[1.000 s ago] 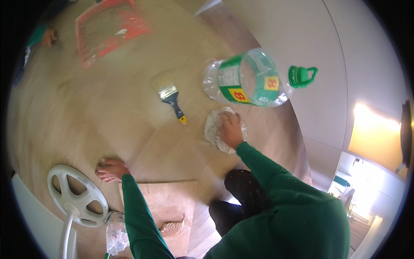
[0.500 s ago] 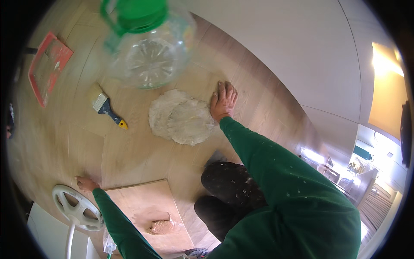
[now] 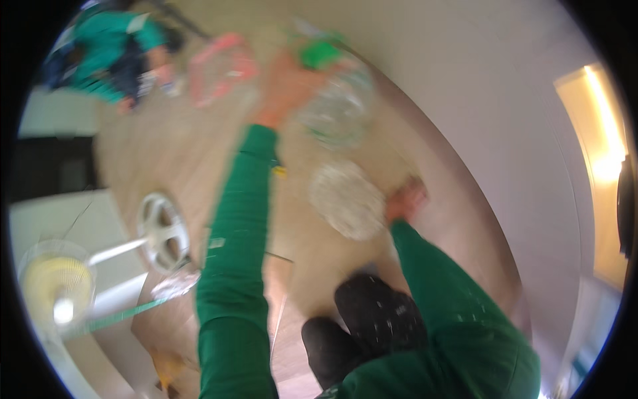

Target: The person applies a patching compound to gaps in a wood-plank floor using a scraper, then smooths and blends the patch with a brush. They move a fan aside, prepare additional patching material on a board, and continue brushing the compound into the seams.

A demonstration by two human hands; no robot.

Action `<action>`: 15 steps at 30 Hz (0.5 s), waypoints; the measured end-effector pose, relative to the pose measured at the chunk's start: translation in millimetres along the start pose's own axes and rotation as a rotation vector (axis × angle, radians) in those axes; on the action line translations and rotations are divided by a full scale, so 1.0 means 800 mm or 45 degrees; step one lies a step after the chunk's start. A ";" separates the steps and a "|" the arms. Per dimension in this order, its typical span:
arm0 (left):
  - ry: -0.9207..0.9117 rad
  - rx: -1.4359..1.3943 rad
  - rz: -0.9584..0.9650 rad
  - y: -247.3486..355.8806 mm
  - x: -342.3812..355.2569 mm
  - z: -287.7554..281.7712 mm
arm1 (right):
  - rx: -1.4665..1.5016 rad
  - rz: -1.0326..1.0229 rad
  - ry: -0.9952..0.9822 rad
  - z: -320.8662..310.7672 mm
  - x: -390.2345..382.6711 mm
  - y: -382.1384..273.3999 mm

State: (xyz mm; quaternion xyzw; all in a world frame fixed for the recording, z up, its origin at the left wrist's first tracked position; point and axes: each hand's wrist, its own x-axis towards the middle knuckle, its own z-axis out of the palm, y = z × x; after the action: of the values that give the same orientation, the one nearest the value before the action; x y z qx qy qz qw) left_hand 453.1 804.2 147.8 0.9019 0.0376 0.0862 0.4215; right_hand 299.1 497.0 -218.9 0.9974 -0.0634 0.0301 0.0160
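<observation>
Left hand (image 3: pixel 287 85) reaches forward to the big clear water jug (image 3: pixel 332 100) with green cap — grip blurred, cannot tell; right hand (image 3: pixel 405 199) lies flat on the floor (image 3: pixel 199 159), beside a crumpled rag (image 3: pixel 345 199).

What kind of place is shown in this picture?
Probably a room under renovation: a bare wood-look floor, a red paint tray, a big clear water jug and a standing fan.

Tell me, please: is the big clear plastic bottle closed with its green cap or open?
Cannot tell. The frame is blurred; the left hand reaches the green top of the clear bottle, hiding part of it.
</observation>
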 end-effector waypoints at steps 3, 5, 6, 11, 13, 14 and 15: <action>0.247 0.387 0.369 -0.007 -0.006 0.039 | 0.057 0.019 -0.070 0.010 -0.008 0.002; 0.257 0.416 0.222 -0.002 -0.037 0.023 | 0.126 0.000 -0.149 -0.010 -0.015 -0.007; 0.167 0.326 0.068 0.007 -0.052 0.013 | 0.248 0.114 -0.008 -0.017 -0.017 -0.006; 0.396 0.213 0.067 -0.011 -0.094 -0.009 | 0.111 0.085 0.139 -0.009 -0.017 -0.005; 0.394 0.203 0.043 -0.004 -0.109 -0.011 | 0.054 0.008 0.293 -0.002 -0.013 0.001; 0.369 0.173 0.050 0.013 -0.104 -0.011 | -0.012 -0.008 0.357 0.006 -0.009 0.003; 0.431 0.258 0.007 0.012 -0.112 -0.009 | -0.026 -0.050 0.388 0.006 -0.031 -0.009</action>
State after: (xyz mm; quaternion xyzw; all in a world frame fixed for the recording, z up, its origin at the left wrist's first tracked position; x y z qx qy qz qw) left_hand 363.8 791.1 148.8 0.9124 0.1140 0.2337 0.3159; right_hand 275.6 506.8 -225.7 0.9821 -0.0410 0.1801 0.0362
